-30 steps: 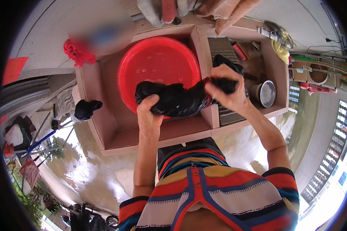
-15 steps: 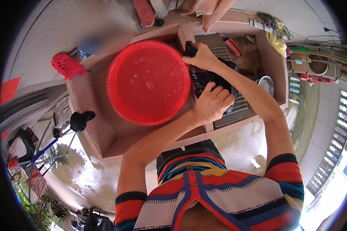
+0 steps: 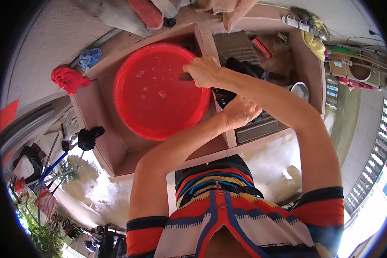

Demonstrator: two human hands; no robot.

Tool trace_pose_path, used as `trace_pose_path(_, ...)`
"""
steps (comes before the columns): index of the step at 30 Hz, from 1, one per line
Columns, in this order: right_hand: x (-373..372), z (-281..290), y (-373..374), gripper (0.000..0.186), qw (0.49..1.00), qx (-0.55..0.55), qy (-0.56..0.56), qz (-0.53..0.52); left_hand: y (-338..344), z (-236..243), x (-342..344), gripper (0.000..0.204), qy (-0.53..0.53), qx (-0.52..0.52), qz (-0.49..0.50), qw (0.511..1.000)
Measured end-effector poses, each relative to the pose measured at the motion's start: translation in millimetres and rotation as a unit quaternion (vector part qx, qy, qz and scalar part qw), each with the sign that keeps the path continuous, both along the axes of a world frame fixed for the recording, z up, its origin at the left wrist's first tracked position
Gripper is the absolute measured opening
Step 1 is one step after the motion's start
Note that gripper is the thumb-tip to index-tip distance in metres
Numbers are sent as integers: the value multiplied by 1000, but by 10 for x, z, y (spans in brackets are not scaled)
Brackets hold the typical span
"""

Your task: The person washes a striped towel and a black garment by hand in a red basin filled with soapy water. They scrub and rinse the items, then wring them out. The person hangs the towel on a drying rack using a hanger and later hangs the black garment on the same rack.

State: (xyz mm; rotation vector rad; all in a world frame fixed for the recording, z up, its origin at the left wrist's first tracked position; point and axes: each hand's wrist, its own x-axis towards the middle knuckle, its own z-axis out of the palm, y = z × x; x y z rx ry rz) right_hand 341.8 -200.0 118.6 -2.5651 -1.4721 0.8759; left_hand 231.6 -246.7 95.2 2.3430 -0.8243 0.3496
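My right hand [image 3: 205, 71] is over the right rim of a red basin [image 3: 121, 86] of water with bubbles. Its fingers are closed on a small dark thing [image 3: 185, 77] whose kind I cannot make out. Nearer to me, and crossed under the right forearm, my left hand [image 3: 242, 112] presses with curled fingers on a wet black cloth [image 3: 222, 97]. This cloth is bunched over a grey ridged washboard slab [image 3: 231, 46], and the right forearm hides part of it.
A red-bristled brush [image 3: 261, 47] and a metal bowl [image 3: 300, 90] are in the sink's right compartment. The tiled divider [image 3: 207, 39] stands beside the basin. Red cloth [image 3: 69, 80] and blue cloth [image 3: 89, 58] lie at the left; yellow cloth [image 3: 314, 44] hangs at the right.
My right hand has moved left, from the washboard to over the basin's rim, with the dark thing in it. The left hand stays on the black cloth.
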Motion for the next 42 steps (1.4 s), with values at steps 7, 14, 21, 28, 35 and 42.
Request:
trace_pose_path(7,65,143,-189,40,965,124,-27,-228,510,262,-807,41,95,-192,287,934)
trace_pose_path(14,-359,833,168,27,893,449,-7,8,684,-42,-1152,46,420,-763,185,455)
trace_pose_path(21,-1228,1595,156,12,802,426,24,418,1040,538,-835,56,559,-821,21,116)
trace_pose_path(28,-1500,1732,-235,18,743,479,51,464,824,503,-747,67,575,-809,19,119)
trace_pose_path(35,-625,1524,-704,27,763,627,-22,154,1354,406,-663,40,321,-937,96,99)
trace_pose_path(42,-154,613,-1032,16,547,547,333,-539,1068,1165,-574,30,203,-673,363,611)
